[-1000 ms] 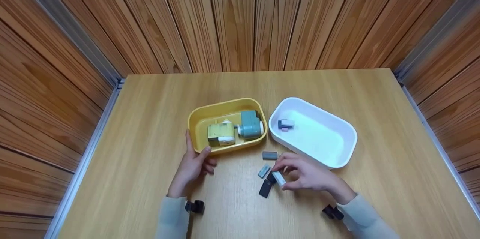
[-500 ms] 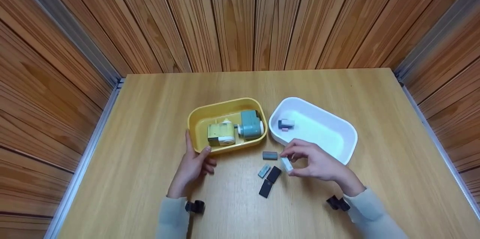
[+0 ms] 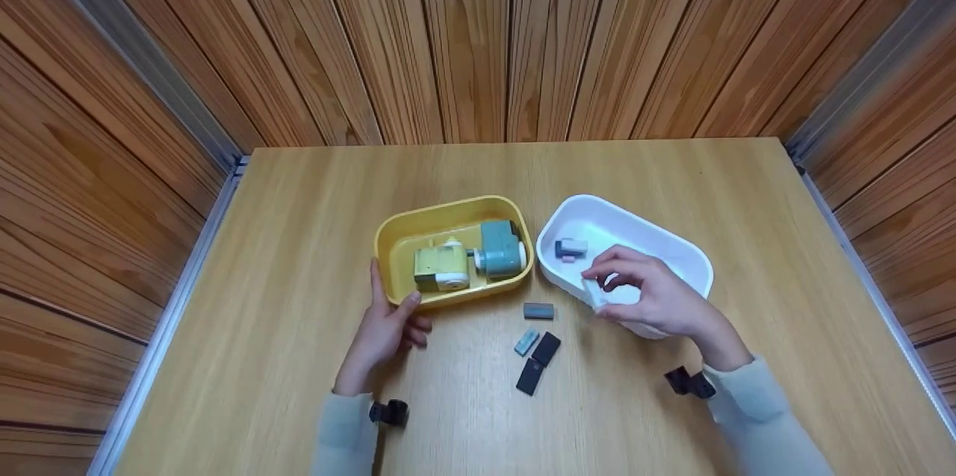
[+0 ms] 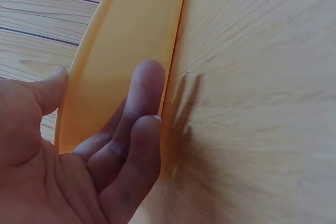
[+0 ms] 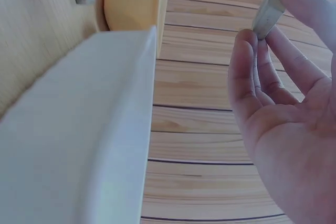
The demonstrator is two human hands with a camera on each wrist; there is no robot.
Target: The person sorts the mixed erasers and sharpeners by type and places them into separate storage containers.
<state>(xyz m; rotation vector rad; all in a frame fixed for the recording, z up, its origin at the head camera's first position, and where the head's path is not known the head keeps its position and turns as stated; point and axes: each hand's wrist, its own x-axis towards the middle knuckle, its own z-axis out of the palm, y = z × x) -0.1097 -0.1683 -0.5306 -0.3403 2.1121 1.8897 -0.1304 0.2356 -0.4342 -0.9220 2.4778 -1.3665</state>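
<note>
My right hand [image 3: 653,293] pinches a small pale block [image 5: 269,14] between thumb and fingertips, above the near rim of the white bin [image 3: 691,255]. Several small pieces, white, dark and pink [image 3: 571,247], lie at that bin's left end. My left hand [image 3: 381,338] is at the near left corner of the yellow bin [image 3: 441,211]. Its index finger lies along the side and its thumb touches the rim; the other fingers bend loosely in the left wrist view. Inside the yellow bin are a yellow boxy toy [image 3: 441,261] and a teal one [image 3: 498,248], both with white round parts.
On the table [image 3: 597,416], in front of the bins, lie a grey block [image 3: 538,311], a light blue block [image 3: 526,342] and two black blocks [image 3: 547,348] close together. Wooden panels [image 3: 470,42] enclose the table's back and sides.
The right hand has lifted the pale block from beside the black blocks and moved it away and to the right, up to the white bin. The left hand has stayed still.
</note>
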